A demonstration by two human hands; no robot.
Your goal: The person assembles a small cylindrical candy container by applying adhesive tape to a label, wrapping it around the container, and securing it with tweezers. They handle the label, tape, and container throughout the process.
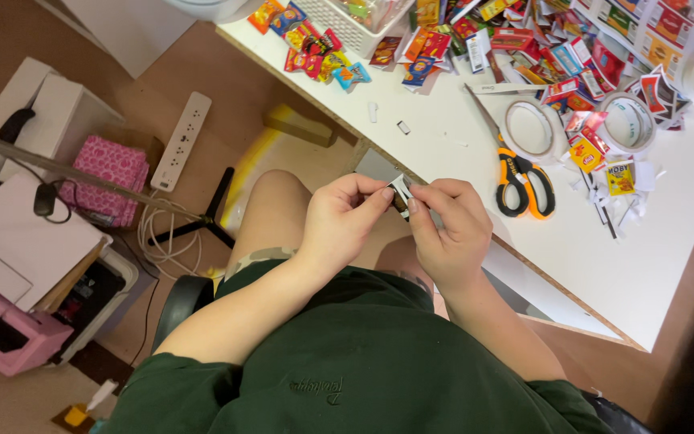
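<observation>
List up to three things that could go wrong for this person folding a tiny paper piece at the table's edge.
1. The tiny paper piece, pinched between the left hand and right hand, sits off the white table, so if dropped it may fall to the floor.
2. The orange scissors lie close to the right hand; a sleeve might catch them.
3. Loose cutouts by the tape rolls could scatter.
</observation>
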